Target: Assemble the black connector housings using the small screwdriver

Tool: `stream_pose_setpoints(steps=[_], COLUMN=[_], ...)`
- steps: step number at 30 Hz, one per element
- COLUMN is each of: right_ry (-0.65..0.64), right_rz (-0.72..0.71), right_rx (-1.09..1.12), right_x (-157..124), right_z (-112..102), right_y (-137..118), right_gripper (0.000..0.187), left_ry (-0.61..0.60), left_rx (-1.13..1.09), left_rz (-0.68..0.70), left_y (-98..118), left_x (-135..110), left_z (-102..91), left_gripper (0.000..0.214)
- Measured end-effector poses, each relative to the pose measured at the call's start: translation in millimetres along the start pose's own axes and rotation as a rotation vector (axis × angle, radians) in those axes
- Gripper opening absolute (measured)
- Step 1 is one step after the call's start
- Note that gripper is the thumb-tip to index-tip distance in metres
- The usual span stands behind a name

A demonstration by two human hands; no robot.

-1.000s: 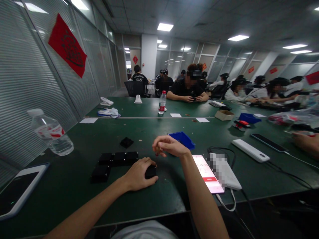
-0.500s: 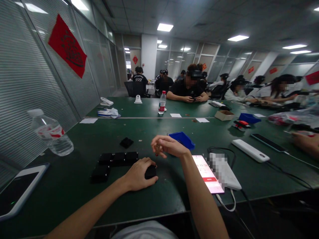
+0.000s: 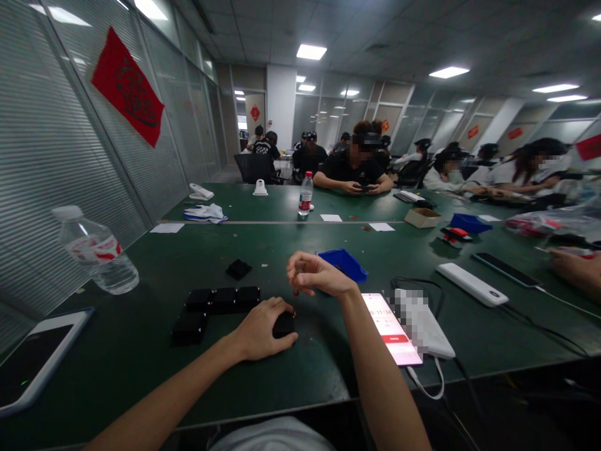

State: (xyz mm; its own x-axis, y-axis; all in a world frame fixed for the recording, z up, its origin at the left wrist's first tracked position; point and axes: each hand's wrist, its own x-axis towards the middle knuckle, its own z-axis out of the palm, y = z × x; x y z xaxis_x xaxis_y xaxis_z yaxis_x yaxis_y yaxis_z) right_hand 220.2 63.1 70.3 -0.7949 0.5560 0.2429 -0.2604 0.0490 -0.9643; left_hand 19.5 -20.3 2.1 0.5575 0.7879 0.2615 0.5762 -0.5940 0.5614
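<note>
Small black block (image 3: 284, 324), matte, squarish with soft corners, lies on the green table (image 3: 282, 244) at 6 o'clock of the near work area. Left hand (image 3: 260, 329) lies over it, fingers curled round its near and left sides, thumb along the front edge; grip closed loosely on the block, pressing it to the mat.

Right hand (image 3: 319, 275) hovers just above and at 1 o'clock of the block, fingers pinched together at the tips; something small may sit in the pinch, too small to tell.

Row of black blocks (image 3: 223, 297), same matte finish, three touching side by side at 10 o'clock of the left hand; a fourth block (image 3: 189, 326) sits at the row's left end, nearer the person. A lone black block (image 3: 238, 269) lies apart at 11 o'clock.

Blue tray (image 3: 345, 263), shallow plastic, just behind the right hand at 1 o'clock. Phone (image 3: 392, 327) with lit screen lies at 3 o'clock, touching a white power bank (image 3: 422, 322) with cable. Clear plastic water bottle (image 3: 96, 250) at 9 o'clock, tilted. Tablet (image 3: 35, 357) at 8 o'clock, near the table edge.

Bare mat between blocks and bottle, and beyond the lone block toward 12 o'clock. Near edge runs close under both forearms. Other people sit at the far side.
</note>
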Motion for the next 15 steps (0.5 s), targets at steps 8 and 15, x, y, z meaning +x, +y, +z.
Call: stream_pose_setpoints(steps=[8,15], right_ry=[0.015,0.033], right_rz=[0.009,0.054], right_rx=[-0.068,-0.055], right_x=[-1.1,-0.5], right_z=[-4.7,-1.8], right_y=[2.3,-1.0], right_gripper=[0.033,0.036], left_ry=[0.004,0.006], left_rx=[-0.007,-0.007], left_rz=[0.006,0.018], left_y=[1.4,0.9], left_x=[0.0,0.4], left_z=[0.0,-0.5], left_gripper=[0.031,0.031])
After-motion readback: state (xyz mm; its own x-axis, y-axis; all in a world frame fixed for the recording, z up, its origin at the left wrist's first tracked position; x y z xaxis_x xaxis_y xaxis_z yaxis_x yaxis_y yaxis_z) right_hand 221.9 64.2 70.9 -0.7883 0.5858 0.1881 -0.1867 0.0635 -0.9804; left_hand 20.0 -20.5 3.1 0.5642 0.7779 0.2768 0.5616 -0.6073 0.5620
